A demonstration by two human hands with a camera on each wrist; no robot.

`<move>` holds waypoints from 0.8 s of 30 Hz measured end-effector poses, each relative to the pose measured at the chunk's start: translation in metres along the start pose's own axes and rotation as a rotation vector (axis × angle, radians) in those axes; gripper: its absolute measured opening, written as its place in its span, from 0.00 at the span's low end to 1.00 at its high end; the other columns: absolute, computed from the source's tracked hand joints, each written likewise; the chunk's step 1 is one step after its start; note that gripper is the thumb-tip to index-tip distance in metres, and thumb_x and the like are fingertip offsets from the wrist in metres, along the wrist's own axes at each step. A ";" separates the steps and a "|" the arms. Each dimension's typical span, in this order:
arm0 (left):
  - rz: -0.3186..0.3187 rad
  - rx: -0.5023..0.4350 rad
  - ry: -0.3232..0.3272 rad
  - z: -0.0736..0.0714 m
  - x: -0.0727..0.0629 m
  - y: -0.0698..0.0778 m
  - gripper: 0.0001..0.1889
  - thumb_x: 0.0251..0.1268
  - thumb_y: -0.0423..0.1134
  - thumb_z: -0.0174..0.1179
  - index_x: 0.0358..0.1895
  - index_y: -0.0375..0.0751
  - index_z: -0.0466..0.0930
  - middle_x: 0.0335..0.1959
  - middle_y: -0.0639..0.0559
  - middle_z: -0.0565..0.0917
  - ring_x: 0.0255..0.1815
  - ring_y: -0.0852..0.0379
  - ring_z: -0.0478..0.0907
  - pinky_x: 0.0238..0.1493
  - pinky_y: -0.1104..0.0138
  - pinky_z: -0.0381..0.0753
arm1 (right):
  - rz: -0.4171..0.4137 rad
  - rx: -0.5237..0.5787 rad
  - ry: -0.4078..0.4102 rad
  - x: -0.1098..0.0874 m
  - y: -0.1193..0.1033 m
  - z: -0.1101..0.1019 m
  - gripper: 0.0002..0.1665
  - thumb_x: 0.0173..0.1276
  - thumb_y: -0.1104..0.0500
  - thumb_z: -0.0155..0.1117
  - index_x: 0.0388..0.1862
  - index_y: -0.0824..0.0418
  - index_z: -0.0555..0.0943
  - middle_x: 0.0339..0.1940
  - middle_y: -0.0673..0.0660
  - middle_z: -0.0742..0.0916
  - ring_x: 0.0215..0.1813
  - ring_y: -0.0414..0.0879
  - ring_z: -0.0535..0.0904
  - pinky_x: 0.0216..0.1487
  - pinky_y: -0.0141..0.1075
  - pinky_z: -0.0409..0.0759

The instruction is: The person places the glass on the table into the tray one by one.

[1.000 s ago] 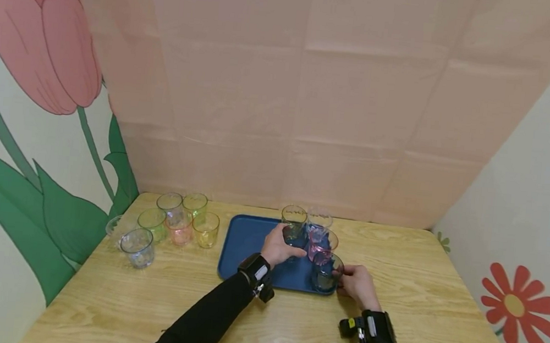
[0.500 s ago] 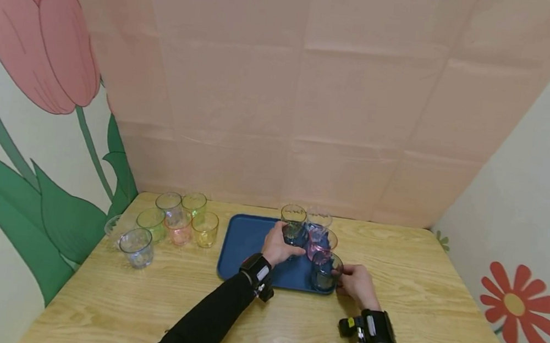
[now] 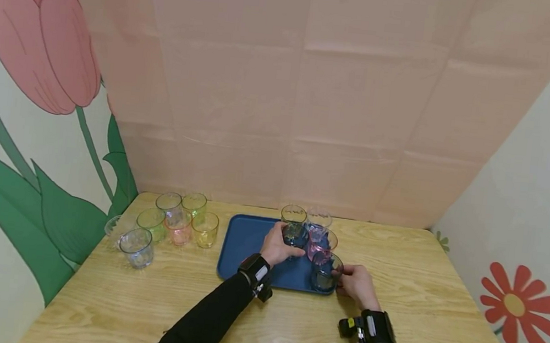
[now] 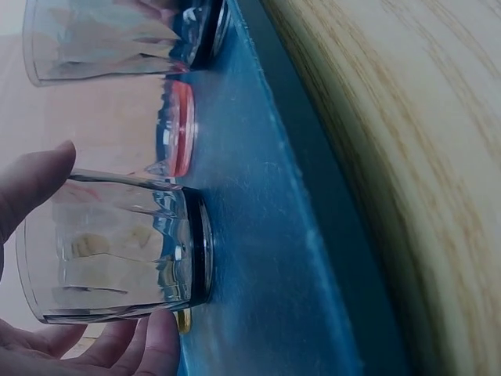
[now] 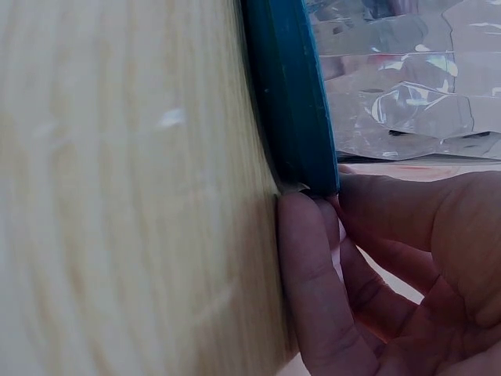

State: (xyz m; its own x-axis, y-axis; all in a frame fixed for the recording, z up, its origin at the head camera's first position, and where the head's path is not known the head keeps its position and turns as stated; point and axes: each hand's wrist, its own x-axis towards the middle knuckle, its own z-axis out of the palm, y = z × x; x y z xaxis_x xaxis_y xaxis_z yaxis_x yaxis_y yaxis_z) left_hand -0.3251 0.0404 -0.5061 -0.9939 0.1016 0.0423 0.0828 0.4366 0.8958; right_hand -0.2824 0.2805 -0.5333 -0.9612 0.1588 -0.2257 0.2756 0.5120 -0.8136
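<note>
Nearest us are two black sleeves [image 3: 208, 317], reaching over one tabletop [image 3: 280, 326] of glossy, pale-grained wood. Next we count two hands: the right hand [image 3: 358, 284] pinches the near right corner of one rectangular blue tray [image 3: 248, 241], smooth, with rounded corners and a raised rim. The left hand [image 3: 277, 246] curls its thumb and fingers around one dark-based glass [image 4: 117, 243], upright on the tray's right half. We count four other tumblers [image 3: 327, 276] around it, see-through and faceted: one dark in front, one pink beside it, one greenish and one clear behind. Left of the tray, we count seven loose glasses [image 3: 137, 251]: two green, one yellow, one pink, three clear or bluish. Farthest off hangs one creased peach sheet [image 3: 282, 95].
</note>
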 end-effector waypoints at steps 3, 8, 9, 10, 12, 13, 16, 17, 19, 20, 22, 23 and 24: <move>-0.006 0.001 0.000 -0.002 0.000 -0.001 0.46 0.57 0.41 0.82 0.77 0.38 0.66 0.72 0.34 0.76 0.71 0.34 0.75 0.69 0.48 0.79 | 0.011 0.000 -0.003 0.002 0.000 0.000 0.15 0.74 0.74 0.54 0.50 0.71 0.87 0.48 0.65 0.90 0.40 0.48 0.82 0.34 0.38 0.88; -0.014 0.027 -0.012 -0.008 0.000 0.001 0.50 0.55 0.38 0.83 0.79 0.37 0.64 0.74 0.34 0.74 0.73 0.35 0.73 0.71 0.45 0.77 | 0.019 -0.004 -0.010 0.003 -0.001 0.000 0.16 0.73 0.75 0.53 0.51 0.71 0.87 0.48 0.65 0.90 0.41 0.49 0.82 0.35 0.38 0.88; -0.011 0.039 -0.012 -0.010 -0.001 0.002 0.50 0.54 0.38 0.83 0.79 0.37 0.64 0.74 0.34 0.74 0.73 0.35 0.74 0.70 0.45 0.78 | 0.020 -0.003 -0.011 0.003 -0.002 -0.001 0.17 0.73 0.75 0.53 0.51 0.71 0.87 0.49 0.65 0.90 0.41 0.49 0.82 0.35 0.38 0.88; -0.010 0.045 -0.016 -0.012 -0.002 0.003 0.50 0.54 0.39 0.83 0.79 0.37 0.63 0.73 0.34 0.74 0.72 0.35 0.74 0.69 0.45 0.78 | 0.019 -0.002 -0.013 0.003 -0.002 -0.001 0.17 0.73 0.75 0.53 0.52 0.72 0.86 0.49 0.65 0.90 0.41 0.49 0.82 0.35 0.38 0.88; -0.010 0.045 -0.024 -0.015 -0.005 0.004 0.51 0.55 0.39 0.83 0.81 0.37 0.62 0.73 0.34 0.74 0.72 0.36 0.74 0.69 0.45 0.79 | 0.025 0.001 -0.011 0.003 -0.002 0.000 0.17 0.73 0.75 0.53 0.52 0.72 0.86 0.49 0.65 0.90 0.41 0.49 0.82 0.35 0.38 0.88; -0.008 0.041 -0.028 -0.018 -0.006 0.004 0.52 0.55 0.39 0.83 0.81 0.38 0.61 0.73 0.34 0.74 0.72 0.36 0.74 0.68 0.44 0.79 | 0.026 0.003 -0.011 0.003 -0.002 0.000 0.17 0.73 0.76 0.53 0.52 0.72 0.86 0.48 0.65 0.90 0.41 0.49 0.82 0.35 0.38 0.88; -0.003 0.005 -0.053 -0.024 -0.010 0.003 0.54 0.56 0.42 0.83 0.83 0.38 0.59 0.74 0.35 0.73 0.73 0.36 0.73 0.69 0.44 0.78 | 0.019 0.004 -0.011 0.002 -0.003 0.000 0.17 0.73 0.76 0.53 0.51 0.72 0.86 0.47 0.64 0.90 0.41 0.49 0.82 0.34 0.38 0.87; 0.000 -0.007 -0.064 -0.026 -0.011 0.002 0.54 0.56 0.42 0.83 0.83 0.39 0.58 0.75 0.35 0.73 0.74 0.36 0.73 0.70 0.43 0.77 | 0.016 0.004 -0.008 0.002 -0.003 0.000 0.17 0.72 0.76 0.53 0.51 0.72 0.86 0.46 0.64 0.90 0.40 0.48 0.82 0.34 0.38 0.87; 0.004 -0.040 -0.090 -0.029 -0.014 0.000 0.55 0.57 0.44 0.82 0.84 0.40 0.57 0.77 0.36 0.71 0.76 0.35 0.71 0.70 0.42 0.77 | 0.005 0.003 -0.005 0.002 -0.002 0.000 0.16 0.72 0.76 0.53 0.50 0.72 0.86 0.46 0.64 0.90 0.40 0.48 0.82 0.34 0.38 0.87; 0.000 -0.055 -0.104 -0.031 -0.016 -0.001 0.55 0.58 0.45 0.81 0.85 0.40 0.56 0.78 0.36 0.70 0.77 0.35 0.70 0.71 0.42 0.76 | -0.002 0.001 -0.005 0.002 -0.002 0.000 0.16 0.73 0.75 0.53 0.50 0.72 0.86 0.46 0.64 0.89 0.40 0.48 0.82 0.34 0.38 0.87; 0.004 -0.062 -0.124 -0.034 -0.020 -0.003 0.55 0.60 0.46 0.81 0.85 0.40 0.55 0.79 0.36 0.69 0.79 0.35 0.68 0.72 0.42 0.76 | -0.012 -0.002 -0.003 0.001 -0.001 0.000 0.15 0.73 0.75 0.54 0.50 0.72 0.86 0.46 0.65 0.89 0.40 0.48 0.83 0.34 0.38 0.88; 0.009 -0.060 -0.133 -0.035 -0.022 -0.005 0.54 0.61 0.46 0.80 0.85 0.40 0.55 0.80 0.36 0.68 0.79 0.34 0.68 0.72 0.42 0.76 | -0.010 -0.006 -0.001 0.001 0.000 -0.001 0.15 0.74 0.75 0.54 0.50 0.72 0.86 0.47 0.65 0.89 0.40 0.48 0.83 0.34 0.38 0.88; 0.013 -0.062 -0.139 -0.036 -0.025 -0.006 0.54 0.62 0.46 0.79 0.85 0.40 0.54 0.80 0.36 0.68 0.79 0.34 0.67 0.72 0.42 0.75 | -0.008 -0.008 0.001 0.000 0.000 -0.001 0.15 0.74 0.75 0.54 0.51 0.72 0.86 0.47 0.66 0.89 0.40 0.48 0.83 0.34 0.38 0.88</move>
State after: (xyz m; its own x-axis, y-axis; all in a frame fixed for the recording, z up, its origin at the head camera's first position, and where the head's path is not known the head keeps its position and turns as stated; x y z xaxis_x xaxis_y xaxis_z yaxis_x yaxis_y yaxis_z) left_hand -0.3038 0.0028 -0.4963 -0.9728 0.2315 -0.0040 0.0865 0.3791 0.9213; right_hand -0.2823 0.2818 -0.5329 -0.9634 0.1558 -0.2184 0.2679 0.5196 -0.8113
